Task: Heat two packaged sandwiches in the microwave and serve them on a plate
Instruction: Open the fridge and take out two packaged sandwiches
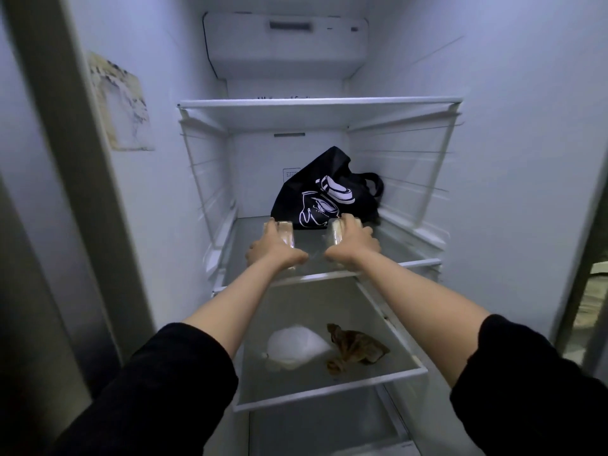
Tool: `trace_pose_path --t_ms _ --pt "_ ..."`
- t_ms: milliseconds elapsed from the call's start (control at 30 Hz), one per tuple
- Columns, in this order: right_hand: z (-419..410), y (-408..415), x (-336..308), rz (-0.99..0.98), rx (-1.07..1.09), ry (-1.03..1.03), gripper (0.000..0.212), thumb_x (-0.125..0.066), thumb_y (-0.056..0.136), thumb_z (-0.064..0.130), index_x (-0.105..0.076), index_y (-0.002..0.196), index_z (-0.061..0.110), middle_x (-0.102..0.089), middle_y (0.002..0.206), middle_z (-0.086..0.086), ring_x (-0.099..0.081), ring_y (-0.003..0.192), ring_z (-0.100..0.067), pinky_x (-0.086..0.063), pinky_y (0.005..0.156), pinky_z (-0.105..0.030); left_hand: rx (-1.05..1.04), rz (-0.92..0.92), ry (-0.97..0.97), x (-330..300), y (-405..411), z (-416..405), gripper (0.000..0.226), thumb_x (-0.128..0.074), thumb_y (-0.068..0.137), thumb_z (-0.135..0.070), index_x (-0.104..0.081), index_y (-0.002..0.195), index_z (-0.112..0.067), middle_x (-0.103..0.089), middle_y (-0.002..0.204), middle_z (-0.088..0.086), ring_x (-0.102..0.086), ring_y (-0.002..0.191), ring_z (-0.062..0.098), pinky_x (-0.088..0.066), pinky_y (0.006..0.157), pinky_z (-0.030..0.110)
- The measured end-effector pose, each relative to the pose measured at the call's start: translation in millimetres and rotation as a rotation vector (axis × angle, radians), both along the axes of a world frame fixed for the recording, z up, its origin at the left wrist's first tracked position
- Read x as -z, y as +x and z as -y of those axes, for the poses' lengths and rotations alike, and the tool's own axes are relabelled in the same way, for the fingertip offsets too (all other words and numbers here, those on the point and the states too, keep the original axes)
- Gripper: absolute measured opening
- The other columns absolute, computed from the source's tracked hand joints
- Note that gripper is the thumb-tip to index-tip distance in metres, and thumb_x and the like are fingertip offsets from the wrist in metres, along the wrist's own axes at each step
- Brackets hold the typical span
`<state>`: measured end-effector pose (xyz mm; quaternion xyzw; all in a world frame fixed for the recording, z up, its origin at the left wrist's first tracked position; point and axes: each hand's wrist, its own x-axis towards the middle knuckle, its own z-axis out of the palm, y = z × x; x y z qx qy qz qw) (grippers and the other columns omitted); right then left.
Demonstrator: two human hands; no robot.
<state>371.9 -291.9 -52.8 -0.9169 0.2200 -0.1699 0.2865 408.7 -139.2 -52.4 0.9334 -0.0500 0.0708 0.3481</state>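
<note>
Far left, a stained paper sheet [120, 103] sticks to the fridge's inner wall. Both your arms reach into the open fridge, black sleeves pushed up past the forearms. Your left hand [274, 246] is wrapped over a clear-packaged sandwich [285, 234], fingers curled down its far side, thumb near the shelf edge; the pack sits on the glass middle shelf [424, 263]. Small gap, then your right hand [353, 246] grips the second sandwich [335, 236] the same way, closed around the pack, also on that shelf. Can't tell if either pack is lifted off the glass. Just behind both hands, a black tote bag [329, 189] with white print slumps toward the back right. Lower shelf [329, 388]: a white plastic bag [296, 347] at left, a crumpled brown wrapper [357, 348] just beside it at right.
</note>
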Motion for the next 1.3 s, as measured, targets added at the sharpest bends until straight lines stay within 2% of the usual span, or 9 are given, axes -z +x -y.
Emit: trace_pose_path --t_ms 133,333,433,567,700,833,1000,1133,1300 --pt "-5 -26 -8 0.04 0.028 0.022 0.086 -0.072 0.056 0.036 -0.028 0.13 0.039 -0.044 0.13 -0.008 -0.05 0.116 -0.033 -0.039 0.08 -0.033 0.021 0.049 -0.054 -8 -32 -9 0.112 -0.072 0.05 -0.044 -0.013 0.145 -0.035 -0.051 0.135 0.005 -0.048 0.121 0.033 -0.045 0.099 0.042" --pt "-31 -87 -15 0.076 0.051 0.005 0.093 -0.071 0.057 0.034 -0.024 0.137 0.04 -0.046 0.132 -0.012 -0.053 0.115 -0.033 -0.043 0.082 -0.034 0.088 0.118 -0.043 -18 -102 -43 0.113 -0.07 0.054 -0.043 -0.009 0.148 -0.034 -0.046 0.141 0.005 -0.046 0.125 0.032 -0.043 0.1 0.042" --pt "-50 -125 -15 0.066 0.057 -0.009 0.098 -0.072 0.057 0.037 -0.021 0.142 0.04 -0.047 0.134 -0.012 -0.053 0.116 -0.033 -0.045 0.084 -0.036 0.11 0.149 -0.022 -18 -141 -63 0.112 -0.074 0.057 -0.044 -0.009 0.148 -0.033 -0.049 0.138 0.005 -0.048 0.122 0.033 -0.045 0.098 0.045" --pt "-75 -181 -7 0.085 0.032 -0.012 0.093 -0.072 0.063 0.036 -0.022 0.142 0.037 -0.045 0.133 -0.012 -0.049 0.119 -0.033 -0.045 0.09 -0.041 0.126 0.157 -0.004 -16 -191 -88 0.111 -0.074 0.059 -0.048 -0.008 0.148 -0.033 -0.048 0.136 0.009 -0.048 0.121 0.035 -0.045 0.097 0.045" --pt "-89 -228 2 0.109 0.017 -0.048 0.094 -0.073 0.061 0.037 -0.023 0.14 0.038 -0.049 0.131 -0.007 -0.051 0.117 -0.032 -0.047 0.092 -0.042 0.144 0.183 0.024 -7 -234 -102 0.109 -0.076 0.062 -0.05 -0.008 0.146 -0.036 -0.048 0.129 0.015 -0.049 0.114 0.037 -0.046 0.088 0.041" --pt "-95 -264 4 0.112 0.017 -0.048 0.096 -0.074 0.063 0.036 -0.021 0.143 0.036 -0.045 0.135 -0.012 -0.047 0.121 -0.033 -0.046 0.095 -0.044 0.17 0.182 0.033 -4 -270 -112 0.109 -0.077 0.062 -0.049 -0.008 0.146 -0.036 -0.044 0.131 0.017 -0.047 0.117 0.038 -0.049 0.091 0.047" --pt "-101 -312 5 0.107 0.023 -0.06 0.1 -0.075 0.06 0.037 -0.02 0.143 0.038 -0.043 0.136 -0.012 -0.048 0.12 -0.034 -0.046 0.092 -0.044 0.195 0.208 0.061 -6 -318 -122 0.108 -0.075 0.06 -0.048 -0.008 0.144 -0.038 -0.046 0.128 0.016 -0.049 0.113 0.038 -0.05 0.089 0.05" --pt "-100 -366 9 0.133 0.023 -0.057 0.099 -0.073 0.06 0.036 -0.019 0.143 0.039 -0.042 0.134 -0.013 -0.049 0.117 -0.035 -0.046 0.093 -0.044 0.238 0.218 0.049 -2 -369 -125 0.109 -0.072 0.056 -0.048 -0.005 0.142 -0.041 -0.046 0.124 0.018 -0.048 0.11 0.039 -0.05 0.089 0.05" --pt "-98 -452 18 0.177 0.003 -0.007 0.103 -0.074 0.057 0.041 -0.018 0.143 0.039 -0.045 0.132 -0.011 -0.048 0.117 -0.034 -0.045 0.097 -0.044 0.262 0.232 0.034 6 -447 -117 0.108 -0.075 0.063 -0.043 -0.004 0.144 -0.042 -0.045 0.123 0.017 -0.044 0.115 0.041 -0.045 0.091 0.045"
